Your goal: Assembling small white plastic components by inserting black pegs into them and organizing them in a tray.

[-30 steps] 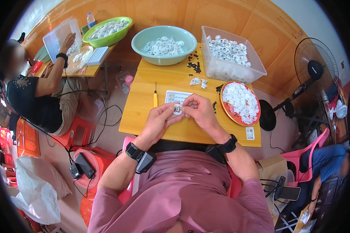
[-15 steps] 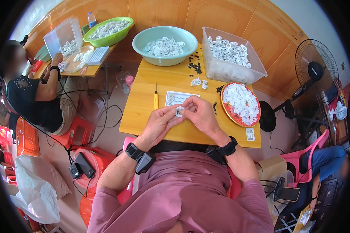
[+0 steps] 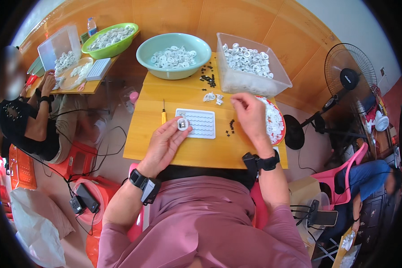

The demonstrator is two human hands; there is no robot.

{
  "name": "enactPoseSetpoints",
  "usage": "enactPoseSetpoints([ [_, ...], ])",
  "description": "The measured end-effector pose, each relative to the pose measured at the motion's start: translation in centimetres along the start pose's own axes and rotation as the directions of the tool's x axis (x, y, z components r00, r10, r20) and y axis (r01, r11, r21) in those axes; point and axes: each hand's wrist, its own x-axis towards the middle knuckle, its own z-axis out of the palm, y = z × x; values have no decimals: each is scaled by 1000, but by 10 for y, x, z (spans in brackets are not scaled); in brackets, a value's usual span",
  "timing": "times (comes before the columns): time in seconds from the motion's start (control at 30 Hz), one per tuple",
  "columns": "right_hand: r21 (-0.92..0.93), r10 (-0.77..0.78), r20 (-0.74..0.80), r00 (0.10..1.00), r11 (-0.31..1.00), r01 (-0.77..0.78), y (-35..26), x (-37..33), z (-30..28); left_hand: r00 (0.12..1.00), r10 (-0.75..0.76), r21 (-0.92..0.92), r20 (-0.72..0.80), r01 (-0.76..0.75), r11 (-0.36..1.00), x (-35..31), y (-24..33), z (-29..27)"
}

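A small round white plastic part (image 3: 182, 124) with an opening in its face is pinched between the thumb and fingers of my left hand (image 3: 166, 139). It sits over the near left corner of a white tray (image 3: 202, 124) with rows of small recesses. Over the table's right side, my right hand (image 3: 251, 117) has its fingers curled together; whether anything is between them I cannot make out. It partly hides a red-rimmed plate (image 3: 282, 142) heaped with small white pieces (image 3: 274, 119). A yellow-handled screwdriver (image 3: 164, 117) lies left of the tray.
A pale green basin (image 3: 173, 71) and a clear bin (image 3: 254, 82) hold white parts at the back. Loose white parts (image 3: 213, 97) and small black pieces (image 3: 208, 80) lie on the table (image 3: 143, 143). One co-worker (image 3: 24, 129) sits left, another (image 3: 373, 178) right, beside a fan (image 3: 349, 79).
My right hand has left the white part and moved right, toward the plate. My left hand keeps the part, now lower left of the tray. The whole view has shifted slightly.
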Motion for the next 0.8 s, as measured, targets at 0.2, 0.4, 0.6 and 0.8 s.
enactPoseSetpoints([
  [0.2, -541, 195, -36, 980, 821, -183, 43, 14, -72, 999, 32, -2, -6, -32, 999, 1, -3, -1],
  [0.4, -595, 281, 200, 939, 796, -111, 76, 8, -67, 999, 26, 59, -38, -24, 998, -1, -3, 3],
  [0.6, -610, 322, 236, 917, 784, -118, 88, 3, -40, 1000, 23, 49, -12, -22, 999, 2, -4, 3],
  [0.8, -603, 416, 219, 883, 769, -213, 75, 7, -41, 999, 24, 40, -24, -23, 999, 4, -3, -3],
])
